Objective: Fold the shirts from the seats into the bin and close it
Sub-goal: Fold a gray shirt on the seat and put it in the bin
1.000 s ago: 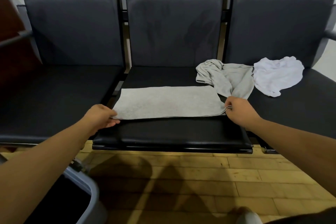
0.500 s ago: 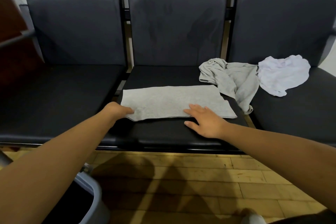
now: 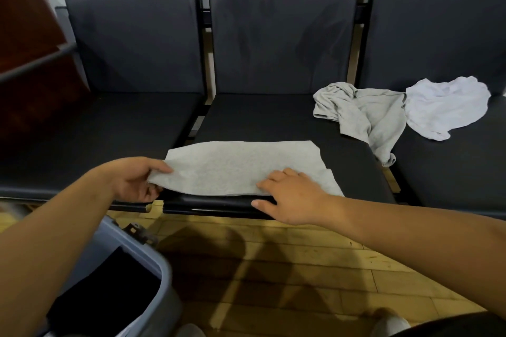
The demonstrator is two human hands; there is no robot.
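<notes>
Looking down from the head camera, the folded grey shirt [image 3: 246, 169] lies as a flat strip across the front of the middle seat [image 3: 273, 117] of a row of three dark padded seats, its near edge along the cushion's front lip. The left hand [image 3: 134, 180] pinches the strip's left end, thumb on top and fingers curled underneath, and that end is raised a little off the cushion, over the gap beside the left seat [image 3: 95, 128]. The right hand [image 3: 293, 197] lies flat on the near right part of the same shirt with fingers straight and spread, gripping nothing, its thumb reaching over the seat's front edge. A crumpled grey shirt [image 3: 361, 115] sits at the back right corner of the middle seat and drapes across the gap onto the right seat [image 3: 451, 167]. A white shirt [image 3: 443, 104] lies bunched on the right seat, touching the crumpled grey one. The grey bin [image 3: 153, 260] stands open on the wooden plank floor [image 3: 273, 254] at lower left, under the left forearm, with a dark interior; what it holds cannot be told. A latch [image 3: 137, 232] shows on its far rim. A dark brown piece of furniture [image 3: 24, 35] stands left of the seats.
</notes>
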